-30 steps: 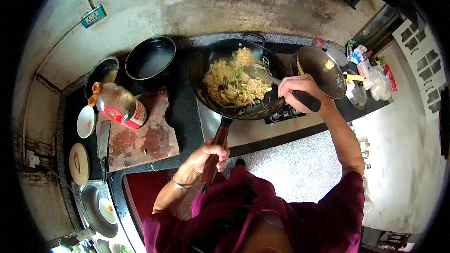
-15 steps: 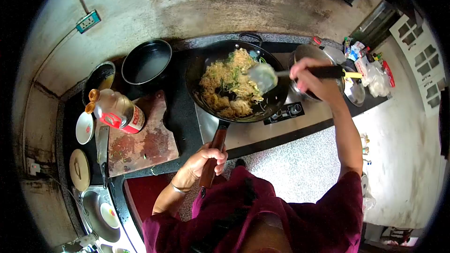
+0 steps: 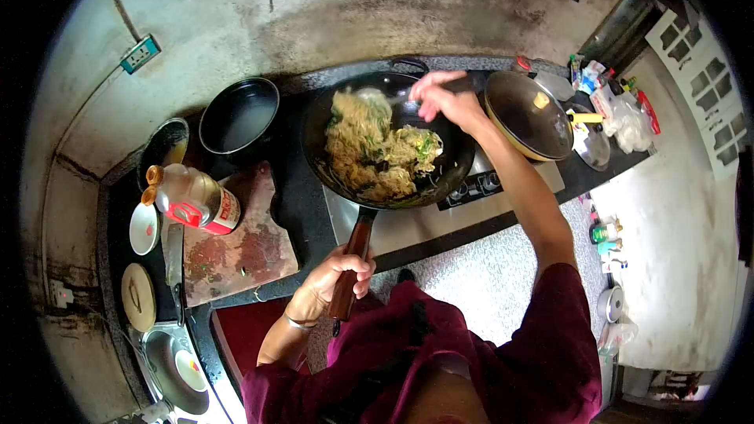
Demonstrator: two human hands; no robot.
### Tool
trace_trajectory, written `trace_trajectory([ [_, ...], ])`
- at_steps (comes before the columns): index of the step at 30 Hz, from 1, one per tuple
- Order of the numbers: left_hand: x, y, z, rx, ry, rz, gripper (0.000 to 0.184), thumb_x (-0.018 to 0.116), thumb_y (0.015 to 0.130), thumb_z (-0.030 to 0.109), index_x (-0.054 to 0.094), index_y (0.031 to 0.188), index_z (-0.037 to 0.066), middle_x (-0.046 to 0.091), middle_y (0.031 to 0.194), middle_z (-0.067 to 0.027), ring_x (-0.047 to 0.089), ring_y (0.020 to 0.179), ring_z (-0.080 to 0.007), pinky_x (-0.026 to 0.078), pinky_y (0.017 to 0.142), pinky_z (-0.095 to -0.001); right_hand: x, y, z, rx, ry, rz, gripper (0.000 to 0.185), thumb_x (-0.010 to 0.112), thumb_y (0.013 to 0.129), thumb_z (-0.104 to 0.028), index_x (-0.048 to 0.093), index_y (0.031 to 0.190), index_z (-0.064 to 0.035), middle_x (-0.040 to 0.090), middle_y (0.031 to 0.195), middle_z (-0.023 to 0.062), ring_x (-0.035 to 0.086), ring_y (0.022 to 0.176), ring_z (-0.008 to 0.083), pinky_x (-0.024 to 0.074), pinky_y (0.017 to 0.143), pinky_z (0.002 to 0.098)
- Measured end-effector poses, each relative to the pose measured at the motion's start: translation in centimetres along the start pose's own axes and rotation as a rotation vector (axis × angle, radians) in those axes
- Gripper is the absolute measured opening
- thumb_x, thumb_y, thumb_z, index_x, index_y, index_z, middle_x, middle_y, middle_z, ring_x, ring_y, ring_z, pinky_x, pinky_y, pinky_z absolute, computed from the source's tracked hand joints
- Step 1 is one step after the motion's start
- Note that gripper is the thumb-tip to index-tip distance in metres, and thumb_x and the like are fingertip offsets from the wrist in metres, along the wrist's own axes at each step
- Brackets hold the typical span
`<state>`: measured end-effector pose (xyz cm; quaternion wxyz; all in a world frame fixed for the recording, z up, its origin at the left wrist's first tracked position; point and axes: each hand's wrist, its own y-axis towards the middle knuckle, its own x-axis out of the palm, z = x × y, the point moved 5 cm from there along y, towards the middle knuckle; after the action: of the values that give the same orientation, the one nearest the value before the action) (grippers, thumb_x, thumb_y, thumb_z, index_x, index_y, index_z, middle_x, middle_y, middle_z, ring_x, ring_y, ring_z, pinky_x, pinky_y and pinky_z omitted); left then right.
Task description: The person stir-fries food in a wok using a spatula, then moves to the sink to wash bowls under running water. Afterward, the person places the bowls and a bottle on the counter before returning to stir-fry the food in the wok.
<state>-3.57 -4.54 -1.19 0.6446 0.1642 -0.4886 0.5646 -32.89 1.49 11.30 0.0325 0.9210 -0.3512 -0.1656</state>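
lying in the wok [image 3: 453, 159], noodles [image 3: 355, 151] sit beyond the left hand [image 3: 342, 273]

Tight at centre: my right hand [image 3: 448, 102] hangs over the wok [image 3: 455, 165], the pan [image 3: 528, 129] crowding its right. Left of centre, black counter [image 3: 305, 208] gives passage; farther left, the jug [image 3: 200, 202] blocks.

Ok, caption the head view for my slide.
Left grip holding the brown handle of a wok of noodles, right grip over the wok.
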Motion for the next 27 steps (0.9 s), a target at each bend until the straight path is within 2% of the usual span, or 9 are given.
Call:
trace_trajectory([
  [3,0.2,-0.4,0.1,0.002,-0.017,0.03,0.021,0.055,0.074,0.004,0.044,0.091,0.002,0.044,0.061,-0.0049,0.048,0.044,-0.0163,0.042,0.042,-0.0299,1.9,-3.2,-4.0,-0.167,-0.146,-0.41,0.013,0.048,0.081,0.0,0.058,0.072,0.0005,0.062,0.076,0.0076,0.058,0.055,0.0114,0.0477,0.048,0.0239],
  [5,0.2,-0.2,0.0,-0.004,-0.032,0.02,0.022,0.055,0.074,0.004,0.044,0.092,0.003,0.044,0.061,-0.0046,0.048,0.044,-0.0163,0.042,0.042,-0.0299,1.4,-5.3,-7.8,-0.346,-0.234,-0.568,0.011,0.049,0.078,0.001,0.058,0.071,0.0008,0.061,0.073,0.0079,0.058,0.056,0.0117,0.0473,0.049,0.0225],
  [7,0.1,-0.2,0.0,-0.005,-0.021,0.004,0.022,0.055,0.074,0.004,0.044,0.093,0.003,0.044,0.061,-0.0046,0.048,0.044,-0.0161,0.042,0.041,-0.0298,0.5,-6.7,-10.5,-0.53,-0.255,-0.542,0.009,0.051,0.076,0.0,0.057,0.069,-0.0002,0.062,0.073,0.0091,0.058,0.055,0.0115,0.0467,0.047,0.0218],
  [11,0.4,-0.1,0.2,0.006,0.003,0.026,0.022,0.055,0.074,0.005,0.044,0.093,0.003,0.045,0.061,-0.0049,0.048,0.044,-0.0158,0.042,0.041,-0.0296,0.8,-7.1,-10.3,-0.284,-0.147,-0.373,0.01,0.048,0.076,0.001,0.057,0.07,0.0009,0.063,0.073,0.0078,0.057,0.052,0.0105,0.0462,0.047,0.0213],
  [15,0.4,-0.6,0.2,0.015,-0.008,0.056,0.024,0.056,0.073,0.005,0.044,0.093,0.003,0.045,0.061,-0.0052,0.047,0.044,-0.0156,0.041,0.041,-0.029,1.8,-5.9,-7.8,-0.077,0.134,-0.335,0.012,0.049,0.077,0.0,0.061,0.073,0.0005,0.063,0.075,0.0072,0.058,0.053,0.0105,0.0476,0.046,0.0223],
  [18,0.3,-0.3,0.1,0.003,-0.013,0.048,0.024,0.056,0.073,0.005,0.044,0.093,0.003,0.045,0.061,-0.0053,0.047,0.044,-0.0156,0.04,0.041,-0.0287,3.5,-5.0,-6.5,-0.148,-0.055,-0.347,0.013,0.049,0.078,-0.002,0.061,0.073,0.0001,0.063,0.067,0.0056,0.058,0.052,0.0101,0.0458,0.044,0.0218],
  [21,-0.1,-0.4,0.0,0.022,-0.016,0.055,0.024,0.056,0.073,0.005,0.043,0.093,0.003,0.046,0.061,-0.0054,0.047,0.043,-0.0155,0.04,0.041,-0.0286,4.2,-3.6,-5.8,-0.295,-0.273,-0.332,0.011,0.05,0.078,-0.002,0.06,0.073,-0.0002,0.062,0.072,0.0054,0.057,0.054,0.009,0.0462,0.048,0.021],
  [24,0.6,-0.5,0.3,0.019,-0.014,0.059,0.024,0.055,0.073,0.004,0.043,0.093,0.003,0.045,0.061,-0.0052,0.046,0.043,-0.0154,0.04,0.041,-0.0282,2.3,-2.0,-6.7,-0.286,-0.309,-0.202,0.013,0.05,0.08,-0.004,0.061,0.074,-0.0027,0.062,0.071,0.0047,0.057,0.054,0.0086,0.0461,0.047,0.0219],
  [27,0.2,-0.3,0.0,0.009,-0.021,0.026,0.023,0.055,0.073,0.004,0.043,0.093,0.003,0.044,0.061,-0.0047,0.047,0.044,-0.0152,0.039,0.041,-0.0279,-0.5,0.4,-5.0,-0.144,-0.258,-0.098,0.014,0.05,0.083,-0.006,0.062,0.075,-0.0036,0.062,0.073,0.0041,0.057,0.054,0.0083,0.046,0.046,0.0202],
])
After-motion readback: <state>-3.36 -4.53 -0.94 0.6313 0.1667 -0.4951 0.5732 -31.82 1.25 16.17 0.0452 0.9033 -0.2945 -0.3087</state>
